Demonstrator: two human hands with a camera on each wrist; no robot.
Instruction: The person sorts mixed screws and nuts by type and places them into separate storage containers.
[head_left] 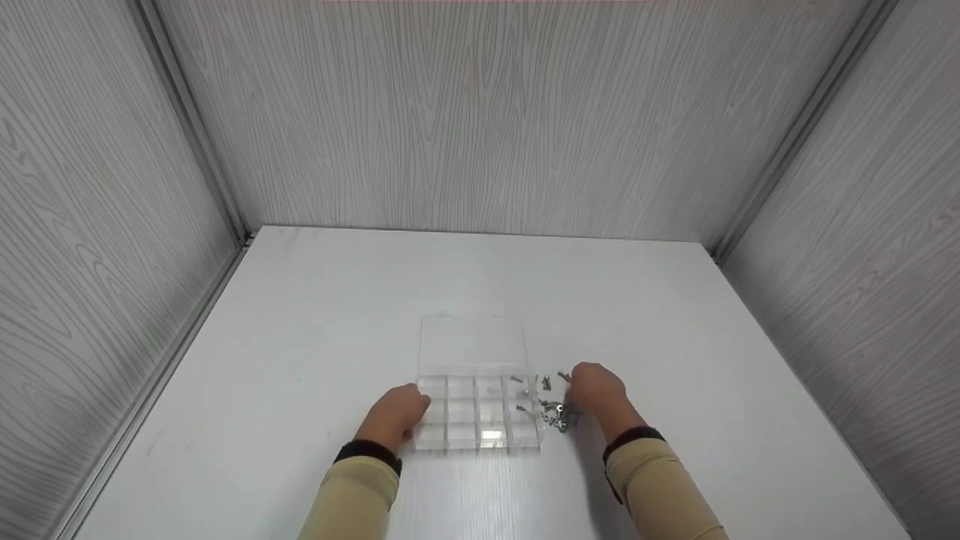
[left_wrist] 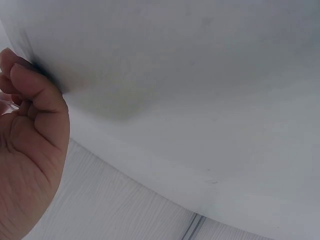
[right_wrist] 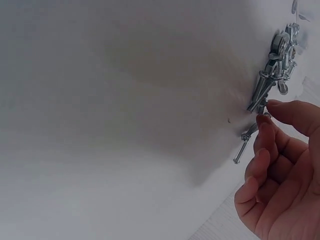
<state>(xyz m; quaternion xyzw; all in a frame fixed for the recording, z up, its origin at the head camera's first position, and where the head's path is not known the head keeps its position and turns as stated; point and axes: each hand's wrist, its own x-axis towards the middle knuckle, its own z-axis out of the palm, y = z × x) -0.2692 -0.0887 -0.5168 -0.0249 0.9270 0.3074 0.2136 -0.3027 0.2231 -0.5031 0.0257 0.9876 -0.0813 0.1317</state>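
Observation:
A clear plastic compartment box (head_left: 461, 411) lies on the table with its transparent lid (head_left: 472, 341) laid back behind it. My left hand (head_left: 397, 411) grips the box's left edge; in the left wrist view its fingers (left_wrist: 32, 82) are curled and the box is almost out of sight. Beside the box's right edge is a loose pile of metal bolts and other small hardware (head_left: 555, 415). There my right hand (head_left: 598, 390) pinches a bolt between thumb and forefinger, mostly hidden by the fingertips. The other fingers curl loosely in the right wrist view.
Apart from the pile, a few bolts (head_left: 547, 383) lie behind it. A small screw (head_left: 520, 408) shows at the box's right-hand column. Grey wood-grain panels (head_left: 465, 120) wall the white table (head_left: 315, 300) at the back and both sides.

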